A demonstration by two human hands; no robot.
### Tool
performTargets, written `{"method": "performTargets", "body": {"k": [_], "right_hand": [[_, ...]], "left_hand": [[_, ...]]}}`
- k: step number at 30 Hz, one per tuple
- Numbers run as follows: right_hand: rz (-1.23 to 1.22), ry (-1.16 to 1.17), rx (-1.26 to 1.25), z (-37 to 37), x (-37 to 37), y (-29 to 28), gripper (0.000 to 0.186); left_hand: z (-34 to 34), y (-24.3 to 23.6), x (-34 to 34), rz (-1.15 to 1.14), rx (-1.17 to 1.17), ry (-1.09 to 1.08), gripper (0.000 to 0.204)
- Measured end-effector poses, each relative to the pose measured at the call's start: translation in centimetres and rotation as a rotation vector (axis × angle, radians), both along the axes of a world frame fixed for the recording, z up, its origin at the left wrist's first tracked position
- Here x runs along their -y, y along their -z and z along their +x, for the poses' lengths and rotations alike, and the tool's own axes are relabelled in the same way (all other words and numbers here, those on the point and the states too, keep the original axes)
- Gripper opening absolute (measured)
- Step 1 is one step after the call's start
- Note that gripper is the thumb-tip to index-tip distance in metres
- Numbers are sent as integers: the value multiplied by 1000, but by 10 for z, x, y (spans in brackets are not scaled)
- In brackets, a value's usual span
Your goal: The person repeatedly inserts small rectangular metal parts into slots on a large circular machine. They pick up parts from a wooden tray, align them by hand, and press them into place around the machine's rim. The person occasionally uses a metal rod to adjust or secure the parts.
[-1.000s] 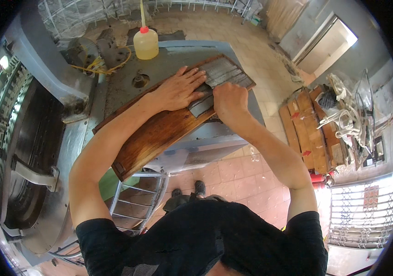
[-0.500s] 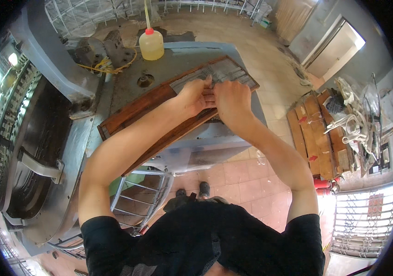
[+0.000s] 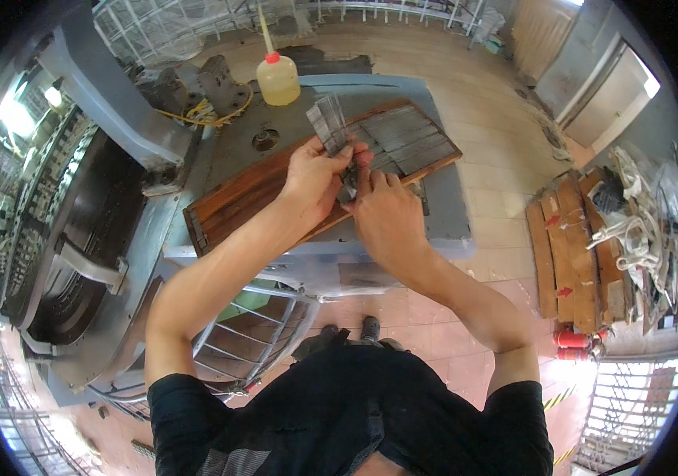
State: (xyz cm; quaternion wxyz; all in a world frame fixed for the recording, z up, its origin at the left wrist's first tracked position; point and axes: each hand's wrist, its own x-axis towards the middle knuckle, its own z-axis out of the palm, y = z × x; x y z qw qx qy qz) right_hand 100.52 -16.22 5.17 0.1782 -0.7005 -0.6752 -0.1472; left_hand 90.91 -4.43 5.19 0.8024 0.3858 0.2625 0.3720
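A shallow brown wooden tray [image 3: 251, 182] lies aslant on the grey machine top. Its right part holds rows of thin grey metal strips [image 3: 410, 139], packed side by side. Above the tray, my left hand [image 3: 311, 178] is closed around a bundle of thin grey metal needle-like strips [image 3: 326, 123], which fans upward past the thumb. My right hand [image 3: 386, 210] meets the lower end of the same bundle, its fingers bent and pressed together there. What exactly the right fingertips pinch is partly hidden between the hands.
A yellowish squeeze bottle [image 3: 278, 83] with a red cap stands behind the tray. At left is a large machine with a curved handle [image 3: 89, 266]. A metal rack [image 3: 255, 341] sits below the table edge. Cardboard [image 3: 565, 246] and white cords lie at right.
Both hands have come up from the tray's right part, and the bundle of strips now shows raised in my left hand. The view has shifted a little.
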Motion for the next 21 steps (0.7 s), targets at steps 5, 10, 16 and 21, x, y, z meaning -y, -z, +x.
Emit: {"method": "performTargets", "body": {"k": [5, 10, 16, 21], "right_hand": [[102, -235, -311, 22, 9, -5, 34], [85, -360, -549, 26, -6, -14, 35], [24, -512, -1129, 10, -24, -34, 42], [-202, -624, -1244, -14, -10, -27, 54]], "left_hand": [[-48, 21, -15, 626, -191, -243, 13], [-68, 22, -13, 542, -222, -209, 15], [-75, -7, 61, 269, -90, 26, 20], [-104, -18, 116, 93, -222, 122, 27]]}}
